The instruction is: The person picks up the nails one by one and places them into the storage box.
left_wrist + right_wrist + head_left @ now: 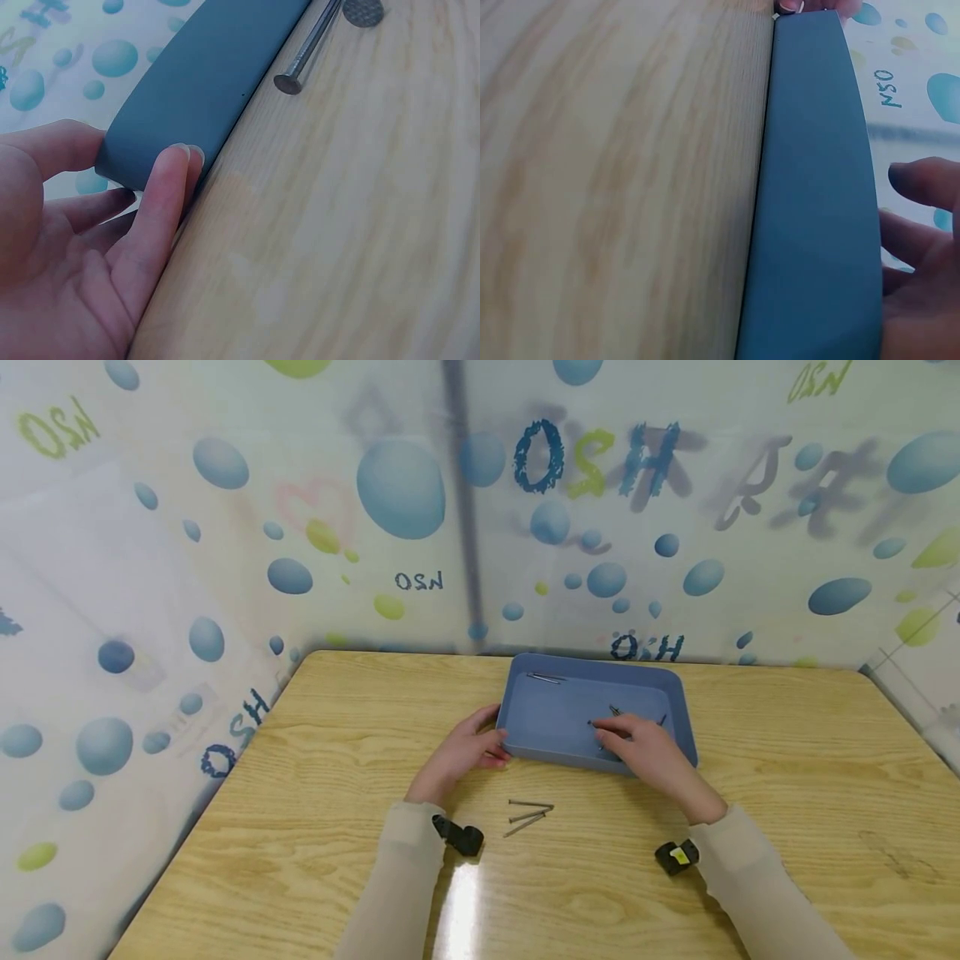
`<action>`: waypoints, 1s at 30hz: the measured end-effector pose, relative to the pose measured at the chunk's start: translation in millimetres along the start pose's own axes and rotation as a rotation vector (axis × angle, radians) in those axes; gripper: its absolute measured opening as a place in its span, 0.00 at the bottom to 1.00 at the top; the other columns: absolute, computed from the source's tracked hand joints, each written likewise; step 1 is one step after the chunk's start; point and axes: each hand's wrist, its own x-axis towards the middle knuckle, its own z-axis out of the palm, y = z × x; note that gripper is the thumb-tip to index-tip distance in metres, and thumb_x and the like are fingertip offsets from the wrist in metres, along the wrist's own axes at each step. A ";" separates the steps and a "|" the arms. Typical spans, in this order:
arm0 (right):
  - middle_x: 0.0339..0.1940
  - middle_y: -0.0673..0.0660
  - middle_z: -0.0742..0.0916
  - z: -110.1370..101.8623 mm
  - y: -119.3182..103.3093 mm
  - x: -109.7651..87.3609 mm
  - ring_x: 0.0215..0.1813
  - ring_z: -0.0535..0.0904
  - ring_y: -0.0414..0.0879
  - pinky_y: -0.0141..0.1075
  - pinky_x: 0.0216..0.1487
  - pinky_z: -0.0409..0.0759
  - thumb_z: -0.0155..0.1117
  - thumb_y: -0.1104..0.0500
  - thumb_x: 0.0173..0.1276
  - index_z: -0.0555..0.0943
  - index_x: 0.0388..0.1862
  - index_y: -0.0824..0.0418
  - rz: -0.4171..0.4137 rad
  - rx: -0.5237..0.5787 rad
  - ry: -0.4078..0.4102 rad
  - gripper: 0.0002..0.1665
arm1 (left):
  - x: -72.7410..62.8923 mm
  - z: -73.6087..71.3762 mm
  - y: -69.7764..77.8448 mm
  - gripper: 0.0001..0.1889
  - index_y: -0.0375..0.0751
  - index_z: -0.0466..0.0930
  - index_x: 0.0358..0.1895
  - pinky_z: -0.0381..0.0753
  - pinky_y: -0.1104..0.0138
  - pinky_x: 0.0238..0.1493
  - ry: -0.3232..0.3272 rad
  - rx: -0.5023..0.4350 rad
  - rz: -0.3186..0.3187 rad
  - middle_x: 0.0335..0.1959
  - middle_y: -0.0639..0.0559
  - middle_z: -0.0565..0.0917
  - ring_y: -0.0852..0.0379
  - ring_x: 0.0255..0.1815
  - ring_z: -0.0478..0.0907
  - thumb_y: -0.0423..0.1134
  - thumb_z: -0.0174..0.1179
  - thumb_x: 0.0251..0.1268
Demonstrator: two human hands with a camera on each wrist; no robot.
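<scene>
A blue rectangular tray (555, 710) lies on the table. My left hand (468, 745) holds its near left corner; in the left wrist view the fingers (161, 187) lie against the outer wall, with the thumb at the rim. My right hand (641, 747) reaches over the near wall into the tray, thumb and forefinger bent toward its floor. Small dark metal pieces show around those fingertips; I cannot tell whether one is pinched. Thin silvery nails (546, 678) lie at the tray's far left. Three nails (528, 817) rest on the table before the tray.
The wooden table (337, 727) reaches back to a printed curtain (390, 602) with blue and green spots, close behind the tray. Black wrist cameras (459, 837) sit on both sleeves, low over the table.
</scene>
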 end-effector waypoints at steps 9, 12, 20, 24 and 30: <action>0.50 0.57 0.77 2.1 3.5 1.1 0.46 0.75 0.50 0.44 0.40 0.74 0.49 0.46 0.68 0.73 0.57 0.61 -0.015 -0.019 -0.056 0.26 | -1.1 0.6 0.4 0.31 0.41 0.48 0.69 0.77 0.54 0.43 0.002 0.004 -0.010 0.64 0.40 0.61 0.35 0.42 0.74 0.34 0.48 0.65; 0.48 0.56 0.78 2.7 3.8 1.4 0.47 0.74 0.50 0.45 0.41 0.74 0.49 0.47 0.68 0.74 0.56 0.61 -0.013 -0.040 -0.071 0.26 | -1.2 0.6 0.5 0.31 0.40 0.48 0.69 0.77 0.53 0.43 -0.003 0.001 -0.002 0.65 0.41 0.59 0.35 0.42 0.74 0.34 0.48 0.65; 0.48 0.57 0.77 3.1 5.8 1.3 0.46 0.72 0.50 0.44 0.42 0.73 0.49 0.46 0.68 0.72 0.57 0.63 -0.003 -0.087 -0.122 0.27 | 5.2 -2.1 -6.8 0.31 0.42 0.48 0.69 0.77 0.54 0.42 -0.004 -0.022 -0.008 0.63 0.41 0.61 0.37 0.40 0.75 0.34 0.49 0.65; 0.49 0.59 0.76 3.5 5.7 1.6 0.48 0.72 0.52 0.46 0.43 0.73 0.49 0.47 0.68 0.72 0.58 0.64 -0.010 -0.108 -0.128 0.27 | 12.2 -4.0 -16.8 0.31 0.45 0.50 0.69 0.80 0.58 0.38 0.025 -0.020 -0.004 0.62 0.44 0.63 0.44 0.36 0.78 0.36 0.50 0.65; 0.49 0.60 0.76 4.1 6.0 1.4 0.48 0.72 0.53 0.47 0.44 0.72 0.49 0.47 0.68 0.72 0.58 0.65 -0.010 -0.124 -0.130 0.27 | 15.9 -4.4 -23.8 0.30 0.46 0.52 0.69 0.80 0.61 0.35 0.044 -0.001 0.012 0.62 0.47 0.63 0.49 0.33 0.79 0.36 0.50 0.65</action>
